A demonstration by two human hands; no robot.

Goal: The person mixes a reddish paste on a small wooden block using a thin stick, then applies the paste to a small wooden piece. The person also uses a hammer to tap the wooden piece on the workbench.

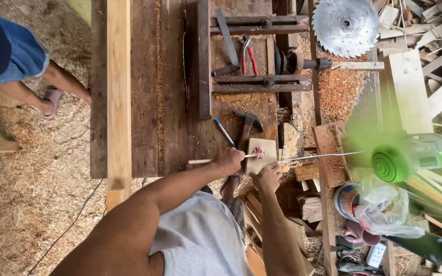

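While the left hand (229,160) is closed around a thin stick-like tool (206,161) and the right hand (268,177) grips the small wooden block (261,154) at the desk (180,128) edge, the block appears light, rigid and best held by its lower edge.
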